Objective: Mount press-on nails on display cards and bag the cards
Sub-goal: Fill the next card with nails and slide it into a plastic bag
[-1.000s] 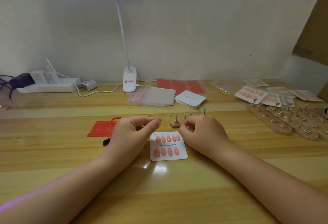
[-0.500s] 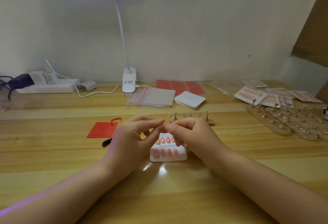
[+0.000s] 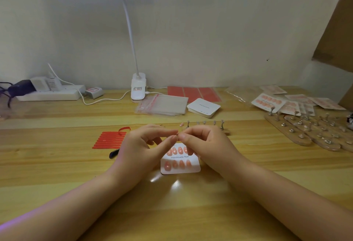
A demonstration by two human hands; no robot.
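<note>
The left hand (image 3: 145, 145) and the right hand (image 3: 205, 145) meet fingertip to fingertip just above the far edge of the display card (image 3: 180, 161), which lies flat on the wooden desk (image 3: 57, 168) directly beneath and between them. Both hands are drawn in narrow, thumb against forefinger, pinching at the same spot where they touch; whatever sits between the fingertips is too small to make out, so I cannot tell what they hold. The card reads "Handmade Nail" across its middle and carries two rows of pink press-on nails (image 3: 177, 164), the upper row partly hidden under the right hand. Just beyond the right hand stands a wooden nail stand (image 3: 205, 124) with a row of small metal posts, one pink nail at its left end. To the outside of the left hand lie a set of red strips (image 3: 108, 140) and, nearer the wrist, a small dark tool (image 3: 114, 153). Farther past the hands are a stack of clear zip bags (image 3: 162, 105), a pile of blank white cards (image 3: 203, 107) and red sheets (image 3: 193, 93). Well off beyond the right hand sit finished bagged cards (image 3: 267, 102) and more wooden stands (image 3: 305, 132)
</note>
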